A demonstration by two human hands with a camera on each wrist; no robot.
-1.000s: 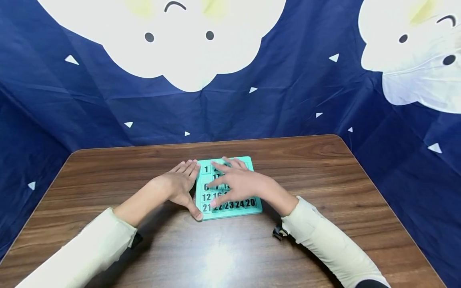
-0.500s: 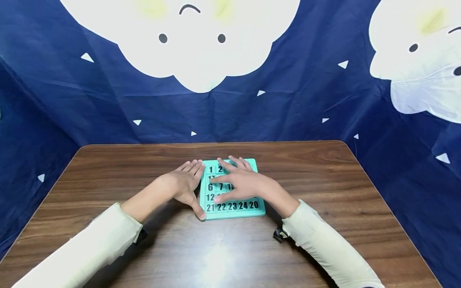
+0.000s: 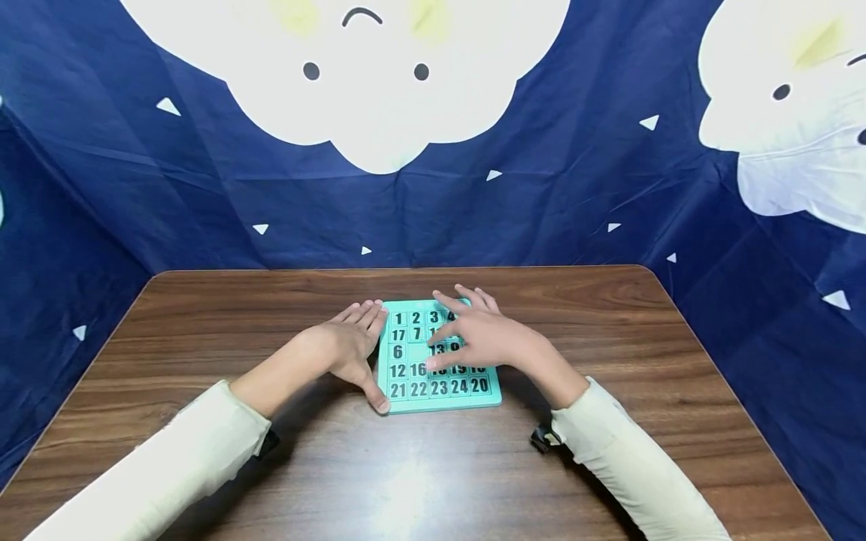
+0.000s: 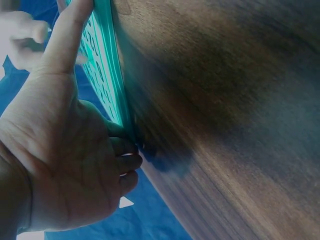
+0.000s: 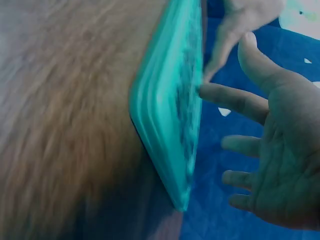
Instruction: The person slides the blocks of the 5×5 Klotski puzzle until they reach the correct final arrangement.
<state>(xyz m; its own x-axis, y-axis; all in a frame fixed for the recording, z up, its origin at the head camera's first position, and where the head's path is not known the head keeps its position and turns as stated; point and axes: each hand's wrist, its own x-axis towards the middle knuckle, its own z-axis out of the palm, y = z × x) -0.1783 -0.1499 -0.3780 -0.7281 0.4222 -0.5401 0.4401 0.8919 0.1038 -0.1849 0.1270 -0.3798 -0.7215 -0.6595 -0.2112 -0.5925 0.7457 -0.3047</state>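
A turquoise sliding number puzzle [image 3: 440,406] lies flat on the table, with black numbers on its square tiles. Its bare slot shows in the third row, right of tile 6. My left hand [image 3: 341,352] rests along the puzzle's left edge, fingers straight, thumb at the near left corner; in the left wrist view the hand [image 4: 65,150] lies against the side wall. Above the right part of the puzzle, my right hand [image 3: 483,335] is spread and covers several tiles. In the right wrist view, the index fingertip of that hand [image 5: 290,150] is at the tile face; the other fingers are off it.
The brown wooden table [image 3: 271,488] extends around the puzzle on all sides. Behind it hangs a dark blue curtain [image 3: 406,218] with white cloud shapes. A small black device [image 3: 543,438] sits at the right cuff.
Tile 17 has slid left into the first column. Tile 7 has then moved up one row, leaving the slot below it. My right hand has shifted right; my left stays at the edge.
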